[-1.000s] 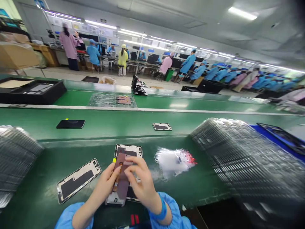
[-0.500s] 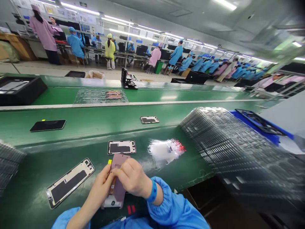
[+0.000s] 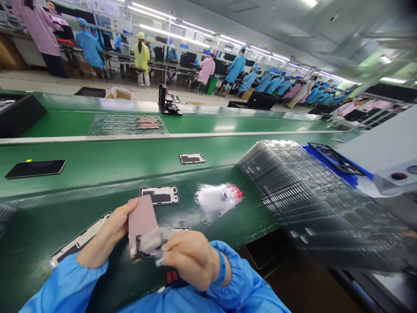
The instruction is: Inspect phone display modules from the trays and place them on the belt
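My left hand (image 3: 104, 237) grips a pink phone panel (image 3: 140, 218) by its left edge and holds it upright above the green bench. My right hand (image 3: 189, 256) is closed in a pinch on a clear film (image 3: 153, 241) that sticks out from the panel's lower right. A white phone frame (image 3: 76, 241) lies flat on the bench under my left hand. A second frame (image 3: 159, 194) lies just beyond the panel. A heap of clear tabs with red tips (image 3: 218, 198) sits to the right of it.
A tall leaning stack of clear plastic trays (image 3: 306, 195) fills the right side. On the green conveyor (image 3: 114, 163) lie a black phone screen (image 3: 35, 168) and a small frame (image 3: 191, 158). Several workers in blue coats sit at far benches.
The panel has been lifted off the frame under it and turned upright in my left hand. My right hand has dropped to its lower right and pulls a clear film away. The view swung right.
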Action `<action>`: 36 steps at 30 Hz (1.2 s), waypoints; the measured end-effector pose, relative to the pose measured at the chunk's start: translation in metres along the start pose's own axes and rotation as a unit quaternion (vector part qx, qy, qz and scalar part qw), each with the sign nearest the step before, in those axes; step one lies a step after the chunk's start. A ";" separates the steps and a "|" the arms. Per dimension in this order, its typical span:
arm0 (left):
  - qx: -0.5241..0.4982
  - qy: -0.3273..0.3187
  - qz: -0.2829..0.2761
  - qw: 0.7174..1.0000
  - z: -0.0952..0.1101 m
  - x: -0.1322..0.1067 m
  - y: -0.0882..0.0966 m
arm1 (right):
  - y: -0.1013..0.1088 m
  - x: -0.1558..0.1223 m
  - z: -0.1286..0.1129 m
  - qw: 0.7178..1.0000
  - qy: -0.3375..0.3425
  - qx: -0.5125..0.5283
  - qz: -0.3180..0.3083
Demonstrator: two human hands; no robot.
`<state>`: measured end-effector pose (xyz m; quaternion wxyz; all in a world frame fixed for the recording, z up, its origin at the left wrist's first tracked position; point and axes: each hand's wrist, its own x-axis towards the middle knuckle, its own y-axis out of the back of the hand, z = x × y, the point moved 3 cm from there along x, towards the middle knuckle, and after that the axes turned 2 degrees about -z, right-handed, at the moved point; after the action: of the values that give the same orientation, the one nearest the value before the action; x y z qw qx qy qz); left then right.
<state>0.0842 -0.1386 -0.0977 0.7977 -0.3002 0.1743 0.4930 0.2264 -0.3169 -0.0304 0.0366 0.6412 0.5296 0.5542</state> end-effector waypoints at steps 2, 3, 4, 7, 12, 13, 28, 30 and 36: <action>-0.005 0.007 0.044 0.999 0.011 0.003 0.004 | 0.035 -0.009 0.012 0.988 -0.078 -0.003 0.130; -0.007 0.009 0.055 0.998 0.017 0.002 0.004 | 0.051 -0.015 0.025 0.973 -0.125 -0.022 0.193; -0.008 0.006 0.061 0.998 0.022 0.001 0.004 | 0.065 -0.021 0.041 0.953 -0.189 -0.051 0.231; 0.000 -0.003 0.071 0.997 0.036 -0.007 -0.001 | 0.093 -0.047 0.105 0.879 -0.378 -0.111 0.268; 0.016 -0.024 0.019 0.999 0.054 -0.017 -0.019 | 0.106 -0.093 0.185 0.804 -0.522 -0.170 0.230; 0.019 -0.025 0.008 0.999 0.057 -0.017 -0.023 | 0.106 -0.099 0.191 0.795 -0.535 -0.176 0.226; 0.290 -0.163 -0.248 0.910 0.057 0.075 -0.143 | -0.026 -0.010 0.151 0.681 -0.436 0.585 0.058; 0.339 -0.191 -0.218 0.895 0.066 0.110 -0.151 | -0.031 -0.011 0.157 0.607 -0.405 0.678 0.094; 0.488 -0.288 -0.043 0.823 0.095 0.198 -0.131 | -0.023 -0.025 0.184 0.586 -0.374 0.699 0.168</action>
<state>0.2893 0.0149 -0.0990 0.8744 0.2765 0.1413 0.3728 0.3539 -0.2260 -0.1324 -0.3219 0.6979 0.5760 -0.2784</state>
